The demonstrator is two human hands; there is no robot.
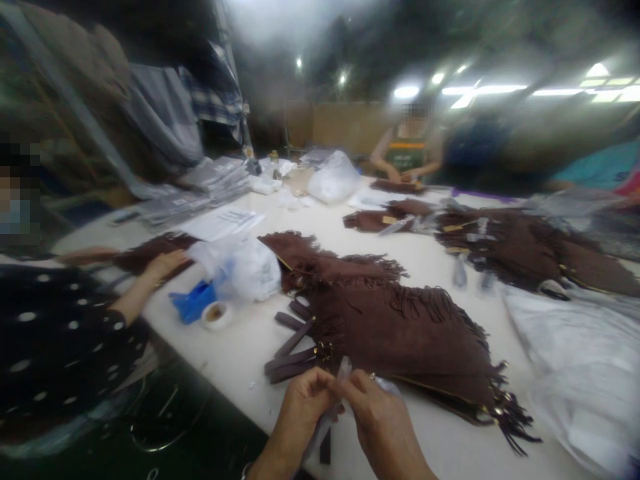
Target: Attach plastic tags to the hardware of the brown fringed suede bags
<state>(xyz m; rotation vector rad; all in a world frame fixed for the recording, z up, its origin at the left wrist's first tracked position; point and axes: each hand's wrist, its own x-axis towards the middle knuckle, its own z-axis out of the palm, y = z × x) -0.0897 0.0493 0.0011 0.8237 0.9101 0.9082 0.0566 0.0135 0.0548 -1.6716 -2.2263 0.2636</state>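
Observation:
At the near table edge, my left hand (305,403) and my right hand (375,413) meet with bent fingers. Both pinch a translucent plastic wrap (345,368), which rises between the fingertips and trails down below the left palm. Under it hangs a short dark strip (325,448); whether it joins the wrap is hidden. Just beyond my hands lies a stack of brown fringed pouches (400,327) with gold zips and tassels. Brown straps (290,357) with gold clasps stick out from its left side.
A white plastic bag (250,270), blue plastic (193,303) and a tape roll (217,315) sit to the left. Another person in dotted clothing (60,347) handles brown material there. More fringed pieces (525,247) and a large plastic bag (585,373) lie right. A co-worker (407,157) works across the table.

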